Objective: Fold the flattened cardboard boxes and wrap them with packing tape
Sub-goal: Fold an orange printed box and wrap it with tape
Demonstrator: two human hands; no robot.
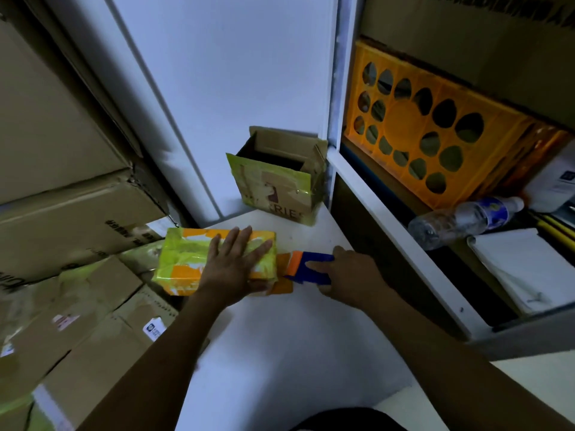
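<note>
A small closed box point(186, 259), orange and wrapped in glossy yellow-green tape, lies on the white table point(280, 337). My left hand point(233, 265) presses flat on its right half, fingers spread. My right hand point(345, 275) grips a blue and orange tape dispenser point(308, 267) held against the box's right end, index finger stretched along it. A strip of tape runs from the dispenser to the box. Behind stands an open-topped cardboard box point(277, 185), partly taped, against the wall.
Stacked brown cartons point(62, 213) fill the left side below table level. On the right, a white shelf frame point(389, 219) holds an orange crate point(435, 126), a lying plastic bottle point(460, 219) and white paper point(522, 269).
</note>
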